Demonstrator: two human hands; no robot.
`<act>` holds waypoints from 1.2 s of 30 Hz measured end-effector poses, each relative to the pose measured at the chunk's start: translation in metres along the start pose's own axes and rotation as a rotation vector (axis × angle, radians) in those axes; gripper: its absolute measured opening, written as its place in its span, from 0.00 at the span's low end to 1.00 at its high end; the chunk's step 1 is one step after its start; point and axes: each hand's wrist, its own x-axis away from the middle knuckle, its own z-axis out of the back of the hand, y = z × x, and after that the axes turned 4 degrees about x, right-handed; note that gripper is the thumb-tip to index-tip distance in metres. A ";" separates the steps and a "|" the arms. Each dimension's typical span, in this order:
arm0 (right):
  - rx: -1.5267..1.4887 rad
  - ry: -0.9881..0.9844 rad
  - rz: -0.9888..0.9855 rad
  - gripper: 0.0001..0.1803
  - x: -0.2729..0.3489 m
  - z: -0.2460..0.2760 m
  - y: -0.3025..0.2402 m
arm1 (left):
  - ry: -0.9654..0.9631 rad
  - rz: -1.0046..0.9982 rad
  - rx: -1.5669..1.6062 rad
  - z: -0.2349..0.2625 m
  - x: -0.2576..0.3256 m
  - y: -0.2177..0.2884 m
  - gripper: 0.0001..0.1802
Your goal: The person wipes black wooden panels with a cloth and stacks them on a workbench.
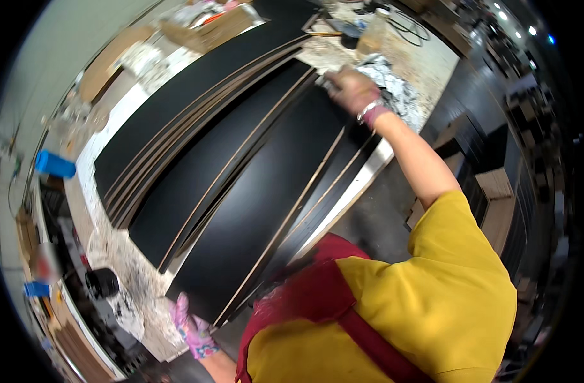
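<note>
Several long black panels with pale raw edges (254, 191) lie overlapped on a spattered workbench (123, 255). My right hand (352, 89) reaches to the far end of the panels. It is closed on a small brush-like tool (327, 82) at the panel's top edge, beside crumpled foil (397, 92). My left hand (193, 329), in a pink patterned glove, grips the near corner of the front panel. My yellow shirt and red apron (343, 313) fill the lower right.
A black can (102, 283) stands on the bench to the left of my left hand. A blue cylinder (54, 164) lies at the far left. A cardboard box (209, 29) and a plastic bottle (372, 35) sit at the far end. Stacked boards (496, 198) stand at right.
</note>
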 end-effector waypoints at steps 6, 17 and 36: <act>-1.147 0.080 -0.898 0.21 0.034 -0.037 0.118 | -0.072 0.072 -0.200 0.044 -0.038 0.007 0.17; -1.024 -0.108 -0.506 0.23 0.026 -0.054 0.054 | -0.003 -0.227 -1.075 0.005 -0.019 0.012 0.31; -1.066 0.025 -0.304 0.23 0.062 0.003 -0.040 | -0.127 -0.209 -0.797 0.059 -0.039 -0.020 0.34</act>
